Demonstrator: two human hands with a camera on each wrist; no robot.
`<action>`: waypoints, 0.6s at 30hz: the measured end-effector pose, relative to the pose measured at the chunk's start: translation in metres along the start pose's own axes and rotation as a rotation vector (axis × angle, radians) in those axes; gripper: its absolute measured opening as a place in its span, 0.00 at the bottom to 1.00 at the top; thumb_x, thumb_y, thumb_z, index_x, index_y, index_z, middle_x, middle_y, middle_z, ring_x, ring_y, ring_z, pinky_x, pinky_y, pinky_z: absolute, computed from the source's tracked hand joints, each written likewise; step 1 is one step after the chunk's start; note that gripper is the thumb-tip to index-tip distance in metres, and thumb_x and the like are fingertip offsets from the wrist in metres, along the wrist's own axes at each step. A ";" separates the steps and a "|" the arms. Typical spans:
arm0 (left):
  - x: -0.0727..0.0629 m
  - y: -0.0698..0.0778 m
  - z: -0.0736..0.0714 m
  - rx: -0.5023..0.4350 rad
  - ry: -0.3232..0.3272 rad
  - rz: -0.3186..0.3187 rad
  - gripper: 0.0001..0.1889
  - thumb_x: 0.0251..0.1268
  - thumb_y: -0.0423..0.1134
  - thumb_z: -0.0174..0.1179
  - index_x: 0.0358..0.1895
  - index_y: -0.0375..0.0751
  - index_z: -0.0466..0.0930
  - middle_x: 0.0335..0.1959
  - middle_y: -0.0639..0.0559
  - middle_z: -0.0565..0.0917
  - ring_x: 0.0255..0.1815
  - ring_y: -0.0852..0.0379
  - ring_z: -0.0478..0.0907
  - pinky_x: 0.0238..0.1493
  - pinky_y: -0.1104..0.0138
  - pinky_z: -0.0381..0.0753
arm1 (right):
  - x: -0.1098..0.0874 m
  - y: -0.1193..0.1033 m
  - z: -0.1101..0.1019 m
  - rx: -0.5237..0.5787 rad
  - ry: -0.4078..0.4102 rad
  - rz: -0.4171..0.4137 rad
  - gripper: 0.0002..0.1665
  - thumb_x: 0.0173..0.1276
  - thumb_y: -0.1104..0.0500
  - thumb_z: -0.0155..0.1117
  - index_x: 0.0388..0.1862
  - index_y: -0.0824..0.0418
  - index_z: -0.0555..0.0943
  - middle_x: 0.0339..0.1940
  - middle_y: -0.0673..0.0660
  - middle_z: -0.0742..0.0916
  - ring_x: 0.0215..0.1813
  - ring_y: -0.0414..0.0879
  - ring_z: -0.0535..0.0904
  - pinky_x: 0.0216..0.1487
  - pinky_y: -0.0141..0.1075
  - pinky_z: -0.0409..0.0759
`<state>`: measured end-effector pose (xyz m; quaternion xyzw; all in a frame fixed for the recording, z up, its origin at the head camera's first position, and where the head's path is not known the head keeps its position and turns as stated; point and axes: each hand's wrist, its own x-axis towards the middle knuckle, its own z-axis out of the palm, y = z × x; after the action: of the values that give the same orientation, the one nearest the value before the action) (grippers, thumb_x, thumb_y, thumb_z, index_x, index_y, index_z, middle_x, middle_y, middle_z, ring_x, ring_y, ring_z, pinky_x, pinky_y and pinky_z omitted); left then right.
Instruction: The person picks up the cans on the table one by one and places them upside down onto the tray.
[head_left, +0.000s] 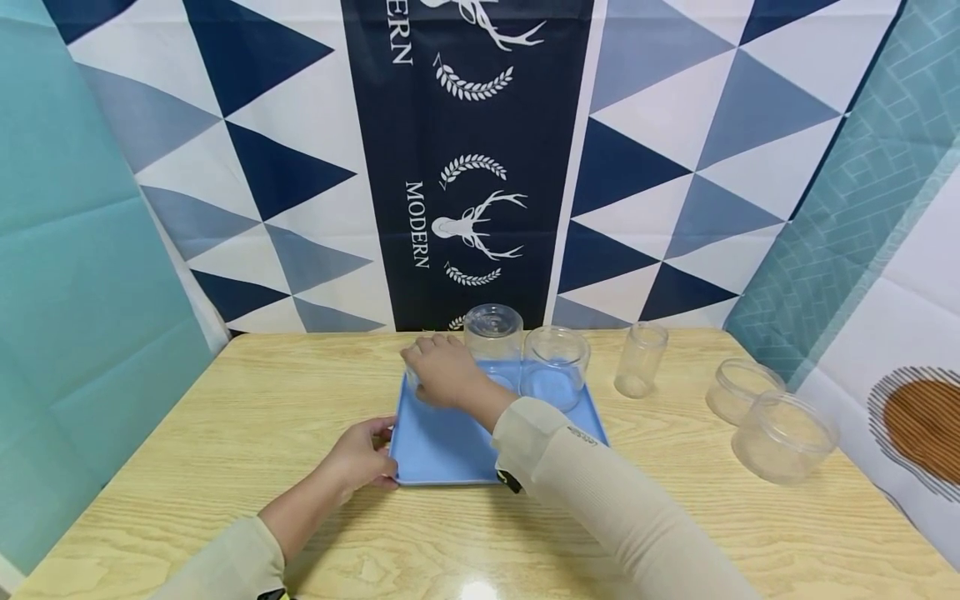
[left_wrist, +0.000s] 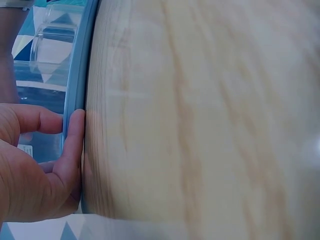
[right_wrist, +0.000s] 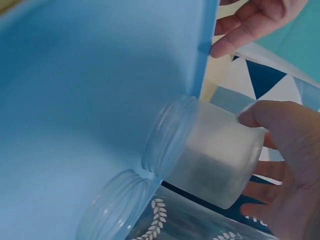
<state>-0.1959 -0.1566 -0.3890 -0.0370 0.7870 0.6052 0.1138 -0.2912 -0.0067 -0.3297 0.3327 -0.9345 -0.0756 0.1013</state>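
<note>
My left hand (head_left: 358, 457) pinches the left rim of a blue tray (head_left: 442, 450), thumb and fingers on either side of it in the left wrist view. At the tray's back left corner, my right hand (head_left: 448, 372) grips a clear jar (right_wrist: 217, 155) from above. That jar is upside down, its threaded mouth against the tray and the fingers round its base in the right wrist view. Right beside it stands a taller clear jar (head_left: 492, 337), also inverted. A wide clear jar (head_left: 555, 371) sits at the tray's back right. The right hand mostly hides the held jar in the head view.
Right of the tray, a narrow clear jar (head_left: 641, 360) stands on the wooden table (head_left: 300, 408). Two wide, shallow clear containers (head_left: 785, 442) are close together near the table's right edge. A patterned cloth (head_left: 300, 167) hangs behind the table.
</note>
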 end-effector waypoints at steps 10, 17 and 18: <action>-0.002 0.005 -0.001 0.066 -0.007 0.006 0.42 0.45 0.13 0.55 0.71 0.26 0.59 0.55 0.32 0.70 0.34 0.48 0.77 0.30 0.58 0.85 | -0.017 0.002 0.002 -0.028 0.317 -0.132 0.18 0.59 0.57 0.66 0.48 0.60 0.81 0.47 0.55 0.84 0.47 0.49 0.78 0.53 0.38 0.77; -0.001 0.006 -0.001 0.160 -0.014 0.045 0.42 0.43 0.14 0.57 0.70 0.24 0.60 0.50 0.35 0.73 0.34 0.49 0.78 0.27 0.59 0.85 | -0.032 0.000 -0.003 -0.076 0.308 -0.247 0.13 0.59 0.56 0.67 0.43 0.59 0.82 0.42 0.54 0.82 0.45 0.48 0.76 0.51 0.38 0.76; -0.001 0.006 -0.001 0.176 -0.014 0.051 0.42 0.42 0.14 0.57 0.70 0.23 0.60 0.47 0.36 0.73 0.33 0.50 0.78 0.27 0.59 0.85 | -0.035 -0.001 -0.003 -0.074 0.293 -0.258 0.13 0.60 0.56 0.67 0.42 0.59 0.81 0.41 0.53 0.82 0.44 0.48 0.76 0.49 0.38 0.76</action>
<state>-0.1964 -0.1558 -0.3827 -0.0024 0.8370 0.5367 0.1067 -0.2633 0.0146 -0.3314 0.4532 -0.8560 -0.0729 0.2378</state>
